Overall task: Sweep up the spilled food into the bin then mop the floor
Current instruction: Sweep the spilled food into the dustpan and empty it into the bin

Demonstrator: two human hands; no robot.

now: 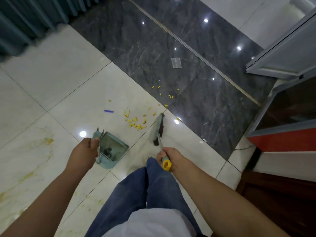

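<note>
Yellow food bits (136, 123) lie scattered on the white tile, and more yellow crumbs (164, 93) reach onto the dark marble strip. My left hand (85, 151) grips the upright handle of a pale teal dustpan (111, 149), which sits on the floor just left of the pile with some dirt inside. My right hand (168, 159) holds the yellow-ended broom handle. The broom head (158, 130) stands on the tile right of the pile, close to the edge of the dark strip.
A small purple piece (108, 111) lies left of the pile, and a clear wrapper (176, 62) rests on the dark marble. Yellowish stains (46, 141) smear the tile at left. Teal curtains (29, 19) hang top left; a glass door (282, 53) and red-and-white cabinet (282, 142) stand right.
</note>
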